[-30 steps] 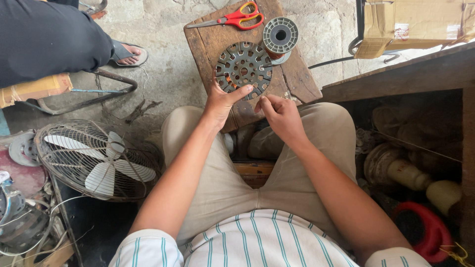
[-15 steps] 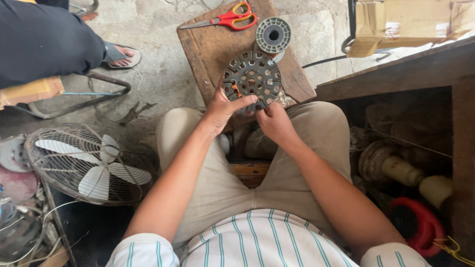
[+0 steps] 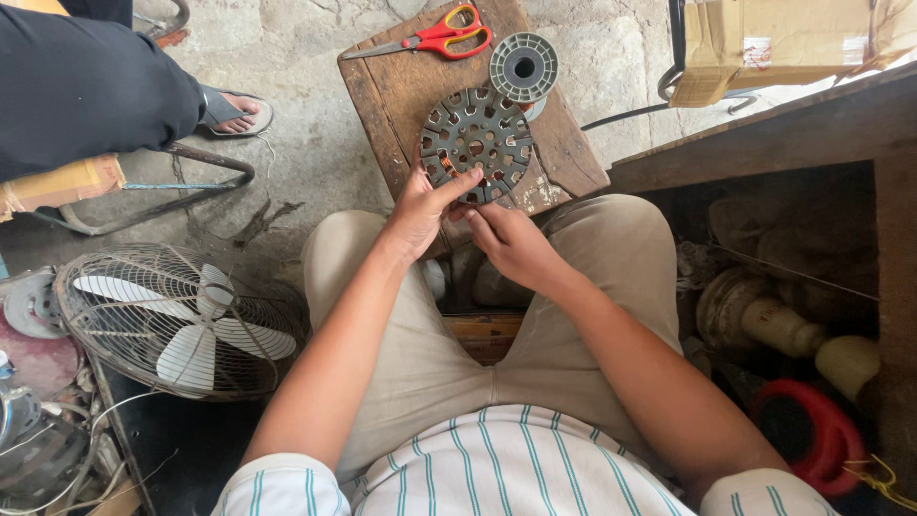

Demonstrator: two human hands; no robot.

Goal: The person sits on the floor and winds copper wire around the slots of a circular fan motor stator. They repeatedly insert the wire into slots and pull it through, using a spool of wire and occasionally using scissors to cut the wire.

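on the wooden surface (image 3: 382, 96) over our knees, our left hand (image 3: 420, 205) has moved to grip the round stator core (image 3: 476, 145) at its near edge, while our right hand (image 3: 511, 239), fingers pinched together, works just below it.

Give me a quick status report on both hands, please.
Left hand grips the slotted metal disc at its near edge. Right hand fingers at the same edge. Scissors, spool behind, clear.
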